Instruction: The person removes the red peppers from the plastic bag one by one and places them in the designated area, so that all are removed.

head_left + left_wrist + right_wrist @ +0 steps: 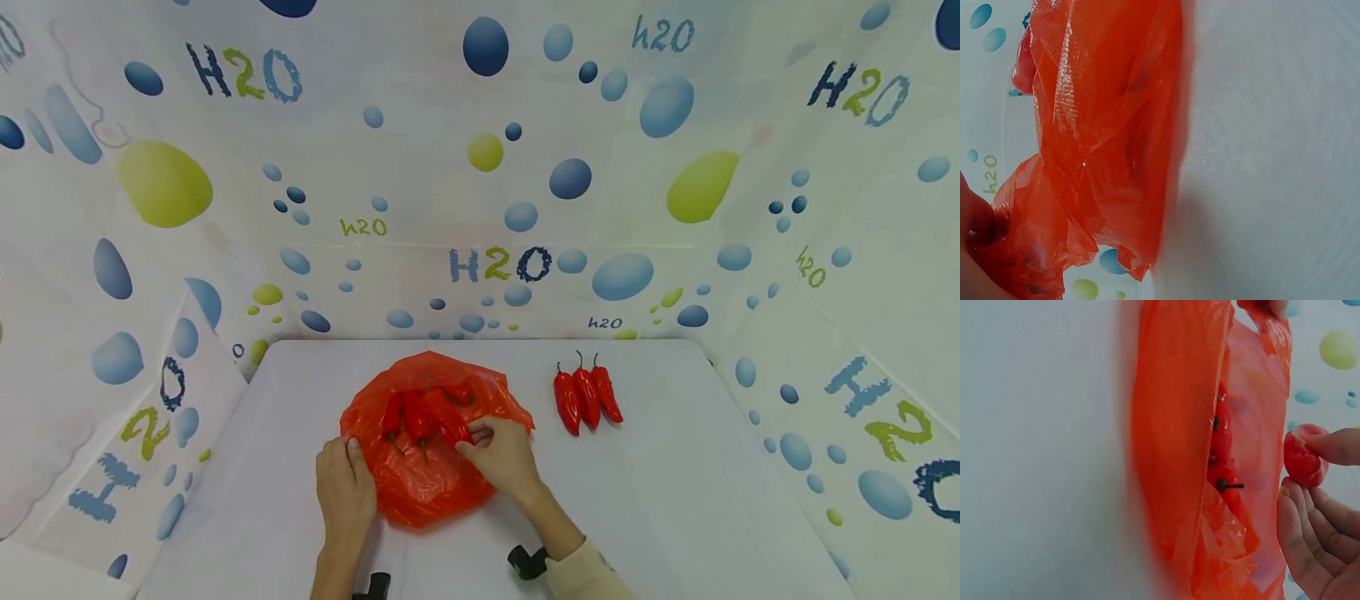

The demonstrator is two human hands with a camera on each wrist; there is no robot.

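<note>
A red plastic bag (435, 500) lies on the table with its mouth spread, and several red chili peppers (417, 414) with dark stems show inside it. My left hand (346, 487) pinches the bag's left edge between thumb and fingers; the left wrist view catches that bunched film (1029, 231). My right hand (504, 454) holds one red pepper (1304, 456) by its end between thumb and fingers, above the bag's right part. The far end of this pepper blends with the others in the head view.
Three red chili peppers (587, 396) lie side by side at the back right of the white table (660, 500), stems pointing away. A patterned curtain (420, 167) with blue and green drops stands behind and along both sides. Black wrist mounts (527, 562) sit near the front.
</note>
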